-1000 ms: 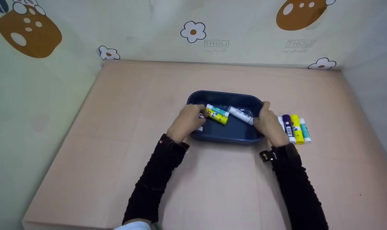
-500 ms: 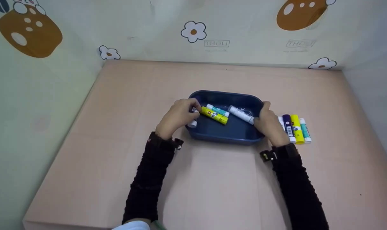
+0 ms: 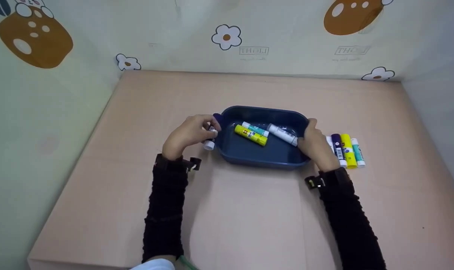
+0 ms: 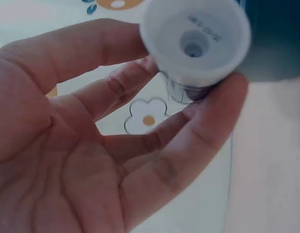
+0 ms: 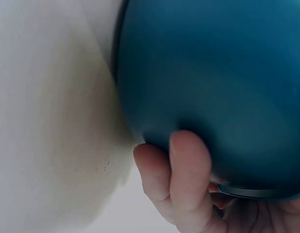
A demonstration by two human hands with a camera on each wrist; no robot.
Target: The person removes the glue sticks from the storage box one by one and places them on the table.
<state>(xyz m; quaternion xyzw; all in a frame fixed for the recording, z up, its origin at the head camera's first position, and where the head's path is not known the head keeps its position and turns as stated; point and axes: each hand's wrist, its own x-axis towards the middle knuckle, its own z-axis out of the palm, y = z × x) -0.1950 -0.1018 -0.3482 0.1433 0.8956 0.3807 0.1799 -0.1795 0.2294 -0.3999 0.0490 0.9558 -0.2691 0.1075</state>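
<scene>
My left hand [image 3: 192, 134] pinches a glue stick [image 3: 209, 144] with a purple cap and a white base, just outside the left end of the dark blue bin [image 3: 264, 164]. In the left wrist view, the round white base of this glue stick [image 4: 208, 60] faces the camera between thumb and fingers. On the bin's right end, my right hand [image 3: 317, 146] grips the rim, its fingers [image 5: 189, 170] against the outer wall in the right wrist view. Inside lie a yellow glue stick [image 3: 250, 135], a teal one [image 3: 256, 129] and a white one [image 3: 282, 135].
Right of the bin, several glue sticks lie side by side: a purple one [image 3: 338, 149], a yellow one [image 3: 348, 150], a teal one [image 3: 358, 153] and a white one partly behind the right hand. The table [image 3: 167, 97] meets a patterned wall [image 3: 174, 41] at the back.
My left hand has lifted the purple glue stick out of the bin and carried it left past the rim. The right hand keeps its grip on the bin, which has not moved.
</scene>
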